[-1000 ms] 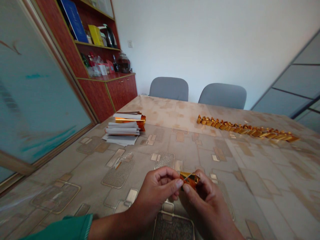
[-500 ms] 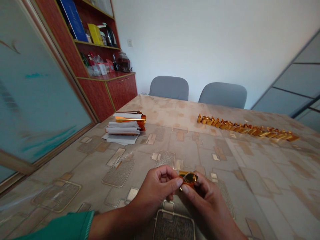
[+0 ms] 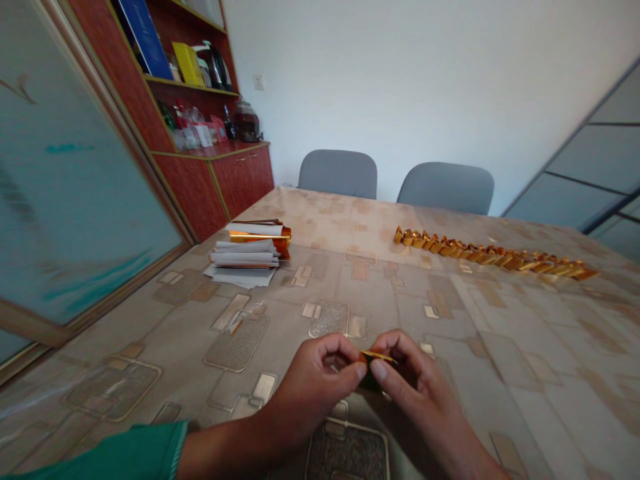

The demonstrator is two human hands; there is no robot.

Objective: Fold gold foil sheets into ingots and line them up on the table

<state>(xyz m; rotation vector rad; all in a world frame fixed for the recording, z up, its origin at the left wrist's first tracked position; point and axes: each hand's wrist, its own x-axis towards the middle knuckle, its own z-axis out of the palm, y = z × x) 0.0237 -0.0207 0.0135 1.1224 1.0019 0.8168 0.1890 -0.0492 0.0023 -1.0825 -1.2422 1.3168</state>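
My left hand (image 3: pixel 313 390) and my right hand (image 3: pixel 417 393) meet just above the near part of the table (image 3: pixel 200 333). Both pinch one small piece of folded gold foil paper (image 3: pixel 374 359) between thumbs and fingertips. Only its thin gold top edge shows; the rest is hidden behind my fingers. A green sleeve (image 3: pixel 115 453) covers my left forearm. Farther back on the right, a long row of several folded gold foil pieces (image 3: pixel 490 257) lies on the table.
A stack of white and gold foil sheets (image 3: pixel 250 253) lies at the left middle of the table. Two grey chairs (image 3: pixel 395 180) stand at the far edge. A red wooden cabinet (image 3: pixel 210 173) with cluttered shelves stands at the back left beside a frosted glass panel (image 3: pixel 65 200).
The foil piece has been turned and pressed flatter, so less of it shows between my fingers. My hands have drawn closer together and sunk slightly toward the table.
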